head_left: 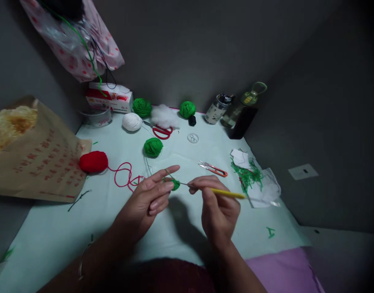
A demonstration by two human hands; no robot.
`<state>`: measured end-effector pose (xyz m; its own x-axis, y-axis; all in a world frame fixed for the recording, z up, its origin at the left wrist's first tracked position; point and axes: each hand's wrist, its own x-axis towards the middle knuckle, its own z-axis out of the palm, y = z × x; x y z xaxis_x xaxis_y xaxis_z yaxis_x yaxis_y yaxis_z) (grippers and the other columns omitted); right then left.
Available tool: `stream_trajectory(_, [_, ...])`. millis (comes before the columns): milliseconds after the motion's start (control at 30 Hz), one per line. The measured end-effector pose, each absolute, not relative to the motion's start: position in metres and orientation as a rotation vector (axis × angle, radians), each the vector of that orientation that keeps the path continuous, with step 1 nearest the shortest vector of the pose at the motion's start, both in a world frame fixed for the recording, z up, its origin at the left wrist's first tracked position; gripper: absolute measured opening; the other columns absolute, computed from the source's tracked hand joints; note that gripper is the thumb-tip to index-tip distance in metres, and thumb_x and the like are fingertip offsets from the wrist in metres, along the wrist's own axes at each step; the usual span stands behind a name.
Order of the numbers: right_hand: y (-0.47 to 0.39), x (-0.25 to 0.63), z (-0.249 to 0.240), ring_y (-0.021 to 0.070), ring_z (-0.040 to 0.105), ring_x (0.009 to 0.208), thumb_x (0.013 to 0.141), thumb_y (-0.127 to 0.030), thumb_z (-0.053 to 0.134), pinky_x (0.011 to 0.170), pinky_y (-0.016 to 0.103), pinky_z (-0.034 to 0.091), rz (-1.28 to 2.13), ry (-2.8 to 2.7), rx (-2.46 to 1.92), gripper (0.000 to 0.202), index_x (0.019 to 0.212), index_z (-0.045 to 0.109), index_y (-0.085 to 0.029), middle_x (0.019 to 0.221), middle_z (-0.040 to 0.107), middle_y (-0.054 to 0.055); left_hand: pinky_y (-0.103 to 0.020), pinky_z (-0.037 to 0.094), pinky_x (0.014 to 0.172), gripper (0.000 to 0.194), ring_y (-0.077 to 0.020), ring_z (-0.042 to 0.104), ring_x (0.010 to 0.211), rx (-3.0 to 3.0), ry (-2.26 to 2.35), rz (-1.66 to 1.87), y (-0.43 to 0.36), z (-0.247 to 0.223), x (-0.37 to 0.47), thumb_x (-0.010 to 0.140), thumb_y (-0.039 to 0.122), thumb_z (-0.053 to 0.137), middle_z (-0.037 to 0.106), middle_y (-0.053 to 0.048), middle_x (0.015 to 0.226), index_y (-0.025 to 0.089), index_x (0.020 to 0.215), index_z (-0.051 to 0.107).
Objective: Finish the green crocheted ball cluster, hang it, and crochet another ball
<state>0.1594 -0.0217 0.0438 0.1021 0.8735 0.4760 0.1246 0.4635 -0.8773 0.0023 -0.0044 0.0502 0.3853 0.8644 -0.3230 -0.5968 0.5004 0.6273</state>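
Note:
Between thumb and fingers of my left hand (153, 195) is a small green crochet piece (176, 185). A strand of green yarn loops over the raised index finger and runs back toward a green yarn ball (153, 147). My right hand (219, 207) grips a crochet hook (226, 193) with a yellow handle, pen-like. Its thin metal shaft points left and meets the green piece; whether the tip is inside a stitch is too small to tell. Orange-handled thread snips (213, 168) lie beyond my right hand.
Left are a red yarn ball (94, 162) with loose yarn and a paper bag (43, 162). Behind stand red scissors (162, 132), white yarn (132, 121), stuffing (165, 116), a tin of pens (215, 110) and a bottle (248, 99). Green yarn scraps (249, 175) lie right.

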Motion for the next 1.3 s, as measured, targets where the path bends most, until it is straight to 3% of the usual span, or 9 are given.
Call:
stream_trajectory(100, [-0.016,0.157,0.045,0.017,0.065,0.081,0.097,-0.018,0.056,0.072,0.033,0.054,0.896,-1.291,-0.904,0.022,0.096,0.076,-0.027,0.088,0.071,0.003,-0.015,0.019,0.037,0.045,0.0044,0.029,0.04,0.544,0.704,0.991,-0.006,0.052,0.003,0.08,0.019,0.078,0.059,0.002,0.089,0.022,0.124,0.067])
stream_trajectory(200, [-0.017,0.154,0.042,0.0187,0.067,0.093,0.096,-0.014,0.058,0.078,0.035,0.055,0.817,-1.397,-0.958,0.025,0.103,0.076,-0.03,0.095,0.074,0.003,-0.016,0.024,0.038,0.049,0.0025,0.036,0.042,0.638,0.758,1.008,-0.009,0.05,0.007,0.08,0.023,0.079,0.062,0.001,0.091,0.023,0.127,0.065])
stream_trajectory(400, [-0.023,0.16,0.038,0.0221,0.067,0.096,0.09,-0.009,0.063,0.08,0.04,0.055,0.393,-1.704,-1.028,0.04,0.12,0.072,-0.033,0.107,0.073,0.006,-0.013,0.021,0.038,0.046,0.0007,0.026,0.04,0.465,0.681,0.97,-0.004,0.048,0.007,0.08,0.02,0.078,0.046,0.009,0.059,0.015,0.125,0.066])
stream_trajectory(467, [-0.02,0.162,0.041,0.0193,0.066,0.088,0.094,-0.01,0.059,0.076,0.037,0.054,0.514,-1.552,-1.024,0.032,0.112,0.074,-0.031,0.098,0.073,0.004,-0.012,0.02,0.038,0.037,0.0015,0.021,0.041,0.386,0.645,0.96,-0.001,0.051,0.004,0.081,0.016,0.077,0.041,0.01,0.057,0.011,0.117,0.07])
stream_trajectory(567, [-0.014,0.163,0.044,0.0148,0.06,0.073,0.098,-0.018,0.055,0.067,0.032,0.05,0.832,-1.266,-0.949,0.022,0.098,0.075,-0.028,0.085,0.069,0.002,-0.011,0.02,0.037,0.035,0.0038,0.025,0.041,0.405,0.653,1.019,0.0,0.053,0.001,0.08,0.013,0.077,0.051,0.006,0.07,0.014,0.114,0.072])
stream_trajectory(700, [-0.011,0.16,0.041,0.0146,0.062,0.08,0.096,-0.022,0.062,0.072,0.03,0.05,0.999,-1.241,-0.939,0.016,0.095,0.077,-0.026,0.088,0.07,0.002,-0.013,0.025,0.038,0.04,0.0044,0.037,0.042,0.609,0.714,0.999,-0.003,0.048,0.003,0.08,0.02,0.079,0.057,0.002,0.09,0.024,0.119,0.071])
stream_trajectory(933, [-0.008,0.162,0.04,0.012,0.066,0.072,0.099,-0.027,0.056,0.07,0.028,0.054,1.184,-1.062,-0.88,0.019,0.093,0.074,-0.022,0.087,0.072,0.002,-0.015,0.026,0.04,0.037,0.0038,0.037,0.045,0.703,0.788,0.993,-0.005,0.045,-0.002,0.083,0.025,0.077,0.054,0.001,0.095,0.027,0.119,0.071])
stream_trajectory(1100, [-0.016,0.162,0.05,0.0122,0.067,0.076,0.1,-0.019,0.051,0.071,0.028,0.056,0.91,-1.332,-0.975,0.02,0.098,0.071,-0.022,0.09,0.071,0.002,-0.016,0.028,0.041,0.039,0.0014,0.036,0.047,0.753,0.866,1.031,-0.007,0.047,-0.002,0.082,0.025,0.077,0.054,0.001,0.092,0.026,0.121,0.071])
stream_trajectory(1300, [-0.023,0.158,0.046,0.018,0.067,0.088,0.094,-0.006,0.051,0.074,0.034,0.057,0.196,-1.88,-0.942,0.031,0.118,0.065,-0.021,0.096,0.072,0.007,-0.015,0.033,0.046,0.044,-0.002,0.039,0.053,0.818,1.012,1.188,-0.012,0.046,0.007,0.079,0.018,0.078,0.055,0.003,0.084,0.023,0.123,0.069])
